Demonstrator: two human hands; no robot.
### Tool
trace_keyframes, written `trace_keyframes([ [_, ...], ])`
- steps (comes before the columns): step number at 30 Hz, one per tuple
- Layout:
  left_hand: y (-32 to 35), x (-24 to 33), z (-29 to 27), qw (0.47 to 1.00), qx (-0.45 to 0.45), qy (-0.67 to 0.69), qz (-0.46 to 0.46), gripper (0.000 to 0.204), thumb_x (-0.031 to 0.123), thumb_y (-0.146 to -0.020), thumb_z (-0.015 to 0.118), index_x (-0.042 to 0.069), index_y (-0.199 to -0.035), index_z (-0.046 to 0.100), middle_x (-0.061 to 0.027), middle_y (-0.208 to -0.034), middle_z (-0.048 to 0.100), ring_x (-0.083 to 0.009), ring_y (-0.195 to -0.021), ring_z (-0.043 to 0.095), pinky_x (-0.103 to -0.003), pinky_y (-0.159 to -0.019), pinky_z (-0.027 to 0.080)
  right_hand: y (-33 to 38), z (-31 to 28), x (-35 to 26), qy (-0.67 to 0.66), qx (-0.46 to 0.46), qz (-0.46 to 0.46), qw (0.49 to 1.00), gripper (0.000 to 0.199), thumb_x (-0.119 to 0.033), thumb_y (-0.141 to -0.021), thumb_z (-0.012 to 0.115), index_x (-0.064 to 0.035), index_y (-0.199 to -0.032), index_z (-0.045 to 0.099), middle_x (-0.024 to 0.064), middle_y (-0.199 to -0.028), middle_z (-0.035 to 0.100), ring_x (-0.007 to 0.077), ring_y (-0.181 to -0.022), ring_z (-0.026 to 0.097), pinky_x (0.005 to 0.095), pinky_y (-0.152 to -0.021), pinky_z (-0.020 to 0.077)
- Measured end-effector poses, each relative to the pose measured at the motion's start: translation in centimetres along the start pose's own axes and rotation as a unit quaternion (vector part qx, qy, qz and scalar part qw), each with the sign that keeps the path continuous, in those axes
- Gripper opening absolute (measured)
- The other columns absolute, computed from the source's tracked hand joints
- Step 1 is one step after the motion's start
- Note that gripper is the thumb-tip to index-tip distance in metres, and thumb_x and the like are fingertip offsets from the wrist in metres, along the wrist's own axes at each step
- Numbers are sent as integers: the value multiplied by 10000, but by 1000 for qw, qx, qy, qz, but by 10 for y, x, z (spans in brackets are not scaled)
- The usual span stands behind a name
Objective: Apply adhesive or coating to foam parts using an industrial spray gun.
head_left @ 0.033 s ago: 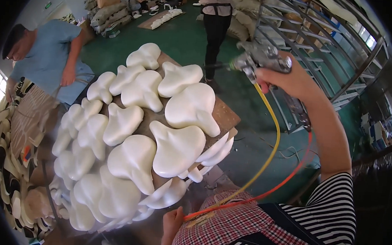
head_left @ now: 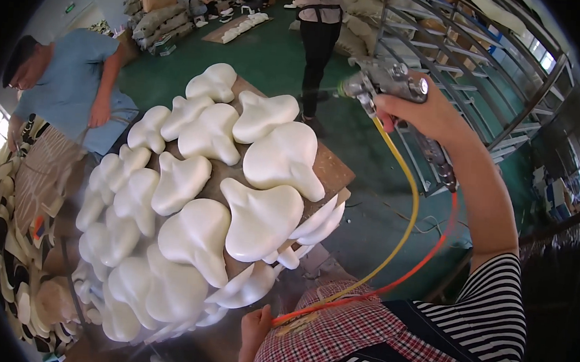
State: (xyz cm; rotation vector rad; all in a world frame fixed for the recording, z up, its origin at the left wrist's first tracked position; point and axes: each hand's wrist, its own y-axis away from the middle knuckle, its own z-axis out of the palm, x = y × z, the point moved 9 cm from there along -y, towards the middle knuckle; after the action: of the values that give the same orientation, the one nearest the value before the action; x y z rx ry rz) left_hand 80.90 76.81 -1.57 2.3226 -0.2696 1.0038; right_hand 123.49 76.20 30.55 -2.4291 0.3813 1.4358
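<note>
White, glossy moulded pieces cover nearly all of a brown wooden board, lying close together and overlapping toward its near-left edge; only the far-right corner of the board shows bare wood. The right hand is wrapped firmly around a metal spray gun, held up beyond the board's far-right corner with its nozzle aimed left across the pieces — a yellow hose and a red hose trail from it down toward the person's checked apron. The left hand sits low at the board's near edge, fingers curled loosely; whether it grips anything cannot be told. As a judgement, the coating looks well along: every visible piece already appears evenly white and shiny, so little seems left. Another person in a blue shirt bends over beside the board's left edge.
</note>
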Motion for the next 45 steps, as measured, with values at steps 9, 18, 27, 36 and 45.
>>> trace_keyframes([
  [9, 7, 0, 4, 998, -49, -1, 46, 448, 355, -896, 528, -32, -683, 605, -164, -530, 533, -206, -469, 534, -363, -500, 418, 75, 28, 0, 1, -98, 45, 994, 333, -127, -820, 653, -1, -1112, 558, 31, -735, 588, 95, -599, 579, 238, -571, 471],
  [18, 31, -21, 21, 989, -143, -5, 46, 394, 370, -818, 661, -8, -706, 655, -111, -539, 574, -164, -471, 529, -326, -489, 425, 133, 29, -10, 19, -61, 71, 995, 264, -144, -809, 644, -2, -1020, 576, 34, -733, 588, 95, -615, 573, 236, -582, 463],
  [27, 49, -26, 22, 977, -160, -53, 131, 360, 378, -742, 741, 22, -750, 690, -93, -562, 605, -159, -492, 573, -298, -504, 462, 139, 31, -20, 7, -20, 14, 1000, 213, -137, -817, 657, -3, -960, 574, 34, -727, 609, 99, -616, 583, 233, -583, 454],
  [36, 55, -28, 24, 976, -178, -60, 108, 367, 377, -760, 727, 12, -750, 686, -93, -569, 607, -151, -494, 569, -290, -499, 453, 154, 35, -38, 43, -5, 9, 999, 123, -141, -817, 640, -24, -830, 604, 25, -658, 608, 97, -647, 579, 234, -611, 447],
  [45, 57, -26, 26, 975, -176, -40, 127, 375, 403, -777, 705, 30, -741, 686, -101, -548, 584, -166, -480, 553, -314, -497, 442, 177, 19, -26, 22, 28, 63, 997, 184, -175, -796, 648, -6, -840, 589, 38, -669, 584, 120, -611, 579, 254, -595, 453],
])
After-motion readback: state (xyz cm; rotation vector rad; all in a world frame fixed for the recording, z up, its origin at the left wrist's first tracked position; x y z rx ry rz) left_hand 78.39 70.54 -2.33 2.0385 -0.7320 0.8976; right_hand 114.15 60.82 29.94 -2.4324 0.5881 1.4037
